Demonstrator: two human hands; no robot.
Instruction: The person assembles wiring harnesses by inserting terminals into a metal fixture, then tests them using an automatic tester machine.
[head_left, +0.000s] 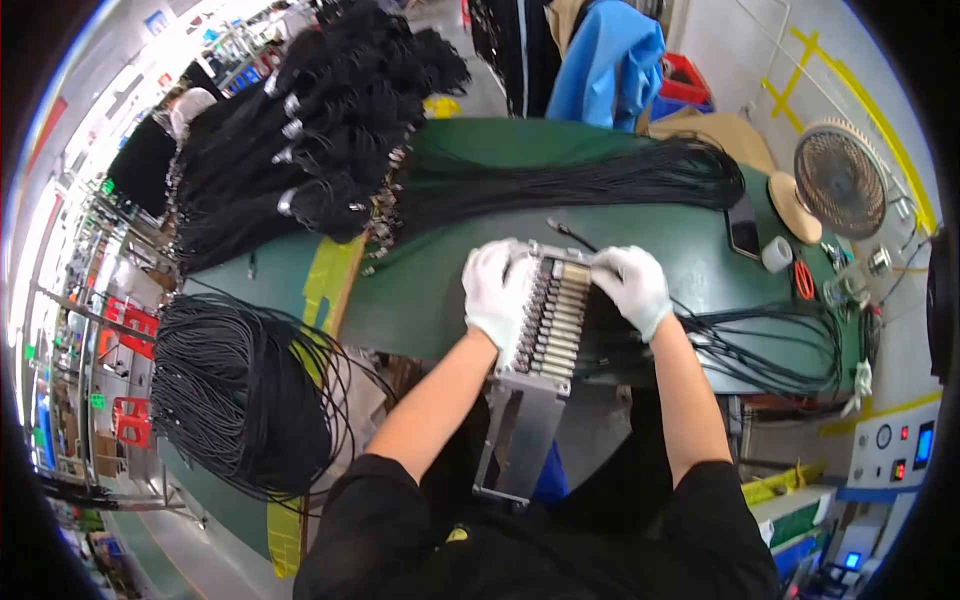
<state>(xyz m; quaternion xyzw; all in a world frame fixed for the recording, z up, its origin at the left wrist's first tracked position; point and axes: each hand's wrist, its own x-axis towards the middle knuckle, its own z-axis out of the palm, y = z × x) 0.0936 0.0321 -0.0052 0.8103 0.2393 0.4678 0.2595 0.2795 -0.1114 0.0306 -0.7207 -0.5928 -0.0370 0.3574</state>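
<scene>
A metal fixture (545,372) lies at the near edge of the green table and reaches out over it toward me. Silvery cable connectors (563,330) sit side by side in a row along it. My left hand (495,290), in a white glove, is bent around the fixture's left side near its far end. My right hand (637,287), gloved too, has its fingertips pressed together at the far right end of the row; what they pinch is hidden. Just beyond the fixture, a black cable end (570,235) slants toward the right hand.
Bundled black cables (300,130) are heaped at the far left, with another coil (240,390) nearer. A long cable bundle (590,180) crosses the far table (430,300). On the right are more cables (780,350), a phone (743,228), a tape roll (776,254) and a fan (840,180).
</scene>
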